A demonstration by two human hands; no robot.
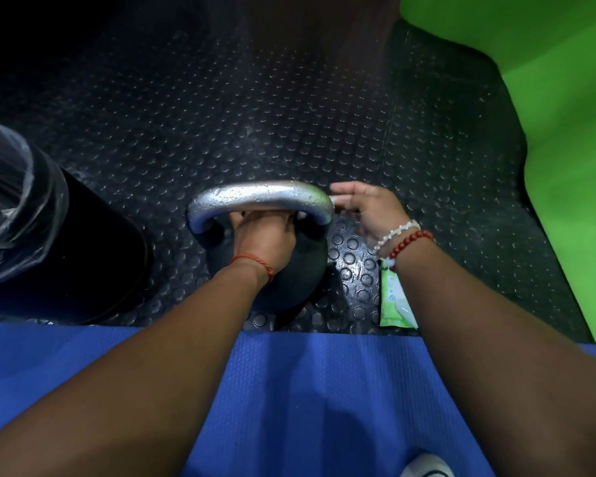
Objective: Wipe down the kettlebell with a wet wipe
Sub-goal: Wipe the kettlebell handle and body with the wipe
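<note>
Nearest my camera lies one blue mat [307, 390], filling the bottom of my view, with both forearms reaching out over it. Beyond its far edge I see black studded rubber flooring [221, 115], and one bright green surface [547, 98] along the floor's right side. One black bin [66, 253] with a clear liner stands at the floor's left edge.

One kettlebell [289, 280] sits on the flooring, just past the mat's far edge and between the bin and the green surface. Its round body is matte black; its thick handle [255, 196] is silver and beaded with droplets. The handle's long axis runs left to right, parallel to the mat's edge, arching over the body.

My feed shows two hands. The left hand [265, 235] grips the middle of the handle, fingers wrapped under the bar. The right hand [372, 211] is at the handle's right bend, fingers spread and nearly straight; a pale sliver shows there, and I cannot tell what it is.

One green-and-white wipes pack [394, 297] lies near the mat's edge, partly under the right wrist. I count three bracelets: one red cord on the left wrist, two bead strings on the right.
</note>
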